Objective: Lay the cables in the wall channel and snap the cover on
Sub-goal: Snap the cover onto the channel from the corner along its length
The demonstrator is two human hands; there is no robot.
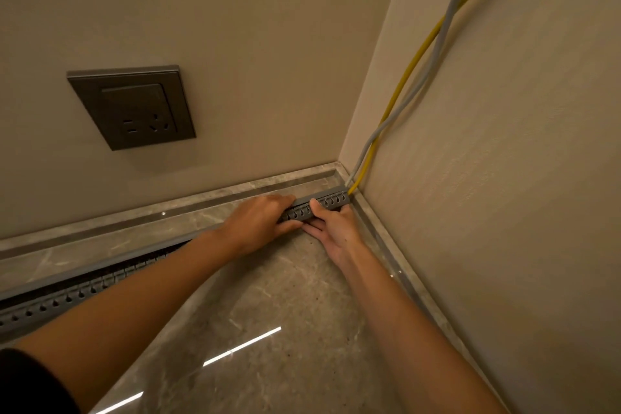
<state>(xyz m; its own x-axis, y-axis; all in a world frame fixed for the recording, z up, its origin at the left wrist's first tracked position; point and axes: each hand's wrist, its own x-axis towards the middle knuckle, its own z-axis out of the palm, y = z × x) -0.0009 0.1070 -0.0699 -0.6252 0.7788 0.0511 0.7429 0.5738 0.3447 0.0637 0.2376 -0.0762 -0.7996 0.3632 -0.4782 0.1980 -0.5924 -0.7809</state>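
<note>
Corner of a room here: beige walls (235,44), glossy marble-look floor (268,296) with a matching skirting (151,222) along the bottom, and a dark wall socket (132,107) at upper left.

The grey slotted cable channel (334,200) runs along the base of the wall from the lower left of the frame up to the corner. A yellow cable (408,69) and a grey cable (452,10) drop down the wall from the upper right and go in at the channel's corner end.

Both hands are on that last stretch, side by side. The left hand (258,222) is wrapped over the channel, fingers across the top and thumb on the front face, so it has a real hold of it. The right hand (332,228) isn't clamped: the thumb presses on the slotted side, and the other fingers lie straight on the floor under it.

My read is this is the cover-snapping step at the corner end. The top there looks closed by a smooth strip, though I can't say it's seated. Down at lower left the channel shows a dark gap, so it's probably open there. Next move would be pressing the top down firmly and working leftward bit by bit, checking no cable gets pinched under the edge.
</note>
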